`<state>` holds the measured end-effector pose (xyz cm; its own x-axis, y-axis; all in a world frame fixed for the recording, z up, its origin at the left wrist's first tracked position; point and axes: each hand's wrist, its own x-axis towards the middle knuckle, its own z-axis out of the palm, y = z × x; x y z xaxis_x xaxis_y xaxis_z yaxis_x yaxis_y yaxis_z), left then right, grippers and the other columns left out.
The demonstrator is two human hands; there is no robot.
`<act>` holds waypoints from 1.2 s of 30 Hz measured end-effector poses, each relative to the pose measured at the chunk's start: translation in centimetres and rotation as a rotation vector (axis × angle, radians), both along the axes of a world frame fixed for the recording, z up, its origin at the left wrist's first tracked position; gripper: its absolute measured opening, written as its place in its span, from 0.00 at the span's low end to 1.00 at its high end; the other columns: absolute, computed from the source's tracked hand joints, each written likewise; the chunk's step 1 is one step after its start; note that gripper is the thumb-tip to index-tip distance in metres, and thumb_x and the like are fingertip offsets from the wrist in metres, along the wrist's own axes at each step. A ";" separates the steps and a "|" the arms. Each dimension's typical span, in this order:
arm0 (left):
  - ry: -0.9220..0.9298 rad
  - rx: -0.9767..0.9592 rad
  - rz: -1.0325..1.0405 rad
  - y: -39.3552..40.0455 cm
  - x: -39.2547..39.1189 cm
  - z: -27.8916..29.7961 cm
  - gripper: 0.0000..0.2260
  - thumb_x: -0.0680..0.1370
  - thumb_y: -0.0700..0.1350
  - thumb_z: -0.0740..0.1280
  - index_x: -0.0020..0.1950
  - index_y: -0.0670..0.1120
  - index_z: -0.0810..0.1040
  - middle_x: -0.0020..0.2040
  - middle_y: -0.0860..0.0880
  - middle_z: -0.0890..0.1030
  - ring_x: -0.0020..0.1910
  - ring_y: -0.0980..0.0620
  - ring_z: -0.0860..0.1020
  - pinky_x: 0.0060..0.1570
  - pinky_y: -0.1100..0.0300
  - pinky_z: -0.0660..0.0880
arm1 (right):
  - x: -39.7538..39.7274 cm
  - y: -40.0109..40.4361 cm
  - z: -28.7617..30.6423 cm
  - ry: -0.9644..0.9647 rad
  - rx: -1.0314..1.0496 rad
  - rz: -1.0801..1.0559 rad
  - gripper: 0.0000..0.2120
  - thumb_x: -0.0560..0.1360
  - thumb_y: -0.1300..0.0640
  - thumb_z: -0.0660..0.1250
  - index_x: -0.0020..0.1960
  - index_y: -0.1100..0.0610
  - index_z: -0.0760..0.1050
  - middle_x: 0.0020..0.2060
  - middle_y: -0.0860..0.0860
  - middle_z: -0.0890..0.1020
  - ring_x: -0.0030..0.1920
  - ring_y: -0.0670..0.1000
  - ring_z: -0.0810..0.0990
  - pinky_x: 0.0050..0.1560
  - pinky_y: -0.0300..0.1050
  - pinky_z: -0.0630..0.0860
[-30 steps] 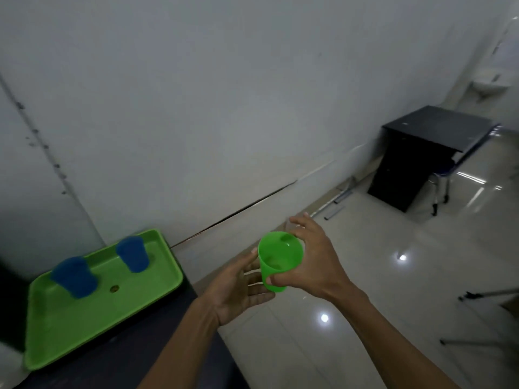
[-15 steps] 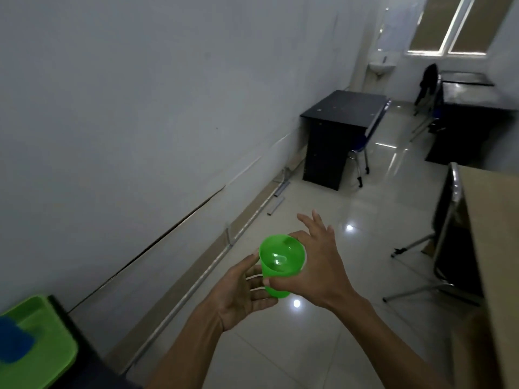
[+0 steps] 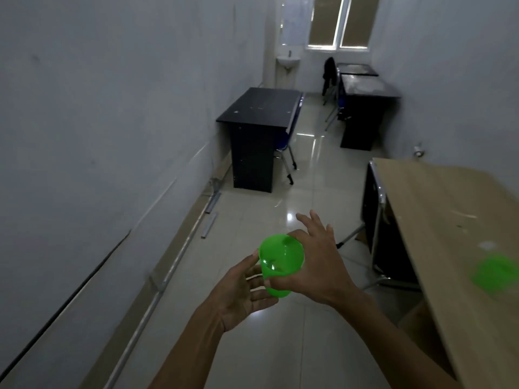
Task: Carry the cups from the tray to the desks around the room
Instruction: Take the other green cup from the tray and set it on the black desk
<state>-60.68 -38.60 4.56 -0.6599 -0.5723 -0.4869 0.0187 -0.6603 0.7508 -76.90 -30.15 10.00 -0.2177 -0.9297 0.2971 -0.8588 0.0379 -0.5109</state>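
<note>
Beside wooden desk (image 3: pixel 449 234), tray gone from view — right hand (image 3: pixel 317 265) gripped green cup (image 3: pixel 280 265), left hand (image 3: pixel 241 293) cradled underneath; carrying underway.

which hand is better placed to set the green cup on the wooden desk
Right. The right hand already wraps the green cup, and the wooden desk lies on that side. The left hand only cradles it, open.

I count one green cup (image 3: pixel 280 262) between my two hands, a blurred green thing (image 3: pixel 495 273) on the near right tabletop (image 3: pixel 438 209), three dark desks farther off, and one sink (image 3: pixel 288 60) at the far wall.
</note>
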 end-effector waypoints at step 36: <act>0.049 -0.002 -0.155 -50.5 -49.0 -0.1 0.31 0.69 0.60 0.73 0.64 0.40 0.76 0.55 0.39 0.83 0.52 0.40 0.83 0.49 0.49 0.79 | -48.0 -48.5 0.5 -0.131 -0.030 -0.118 0.41 0.55 0.42 0.81 0.63 0.54 0.73 0.73 0.50 0.65 0.77 0.48 0.52 0.71 0.51 0.40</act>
<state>-109.71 -89.06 4.47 -0.7632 -0.4626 -0.4511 -0.0466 -0.6569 0.7525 -124.95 -78.60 10.54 -0.3638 -0.8866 0.2858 -0.7752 0.1180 -0.6206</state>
